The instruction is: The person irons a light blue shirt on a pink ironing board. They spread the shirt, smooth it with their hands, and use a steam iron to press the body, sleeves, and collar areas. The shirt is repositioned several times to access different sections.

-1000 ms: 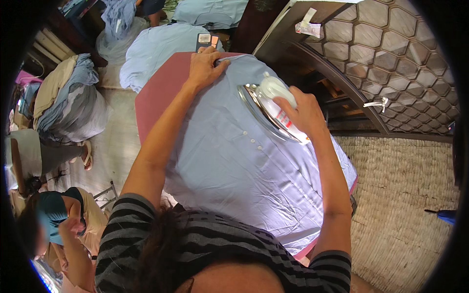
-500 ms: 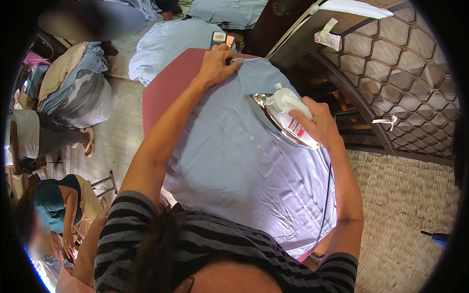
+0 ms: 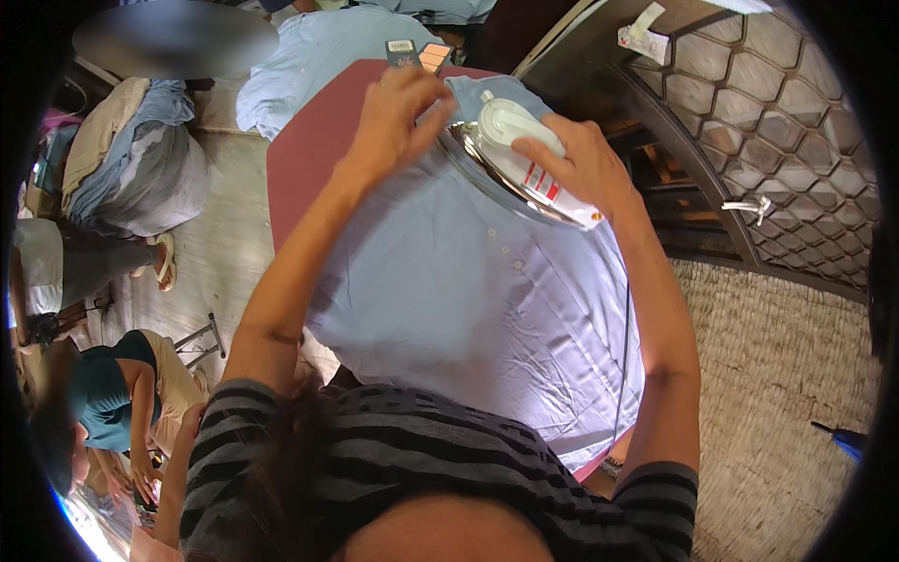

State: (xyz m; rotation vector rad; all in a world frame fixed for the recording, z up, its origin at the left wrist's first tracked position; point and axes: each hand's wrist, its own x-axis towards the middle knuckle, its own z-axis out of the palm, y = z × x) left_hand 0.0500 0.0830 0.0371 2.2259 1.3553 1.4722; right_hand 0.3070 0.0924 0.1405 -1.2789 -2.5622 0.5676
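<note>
A light blue buttoned shirt [image 3: 403,272] lies spread over a dark red ironing board [image 3: 314,140], smoother on its left part and creased toward the lower right. My right hand [image 3: 590,164] is wrapped round the handle of a white steam iron [image 3: 510,126]. The iron's shiny soleplate is on or just above the upper part of the shirt, right of the buttons; contact cannot be made out. Near the shirt's far edge, left of the iron's tip, my left hand [image 3: 398,122] has thumb and fingers apart and holds nothing. Its fingertips are slightly blurred.
The iron's black cord [image 3: 626,356] runs down the board's right side. Beyond the board are small dark and orange cards [image 3: 417,54] and pale blue cloth [image 3: 314,61]. A metal lattice gate [image 3: 777,140] stands at right. Clothes are piled at left [image 3: 136,169]; people are at lower left.
The iron in my right hand has moved up and left, toward the shirt's far edge. My left hand has come off the shirt's edge and its fingers have spread.
</note>
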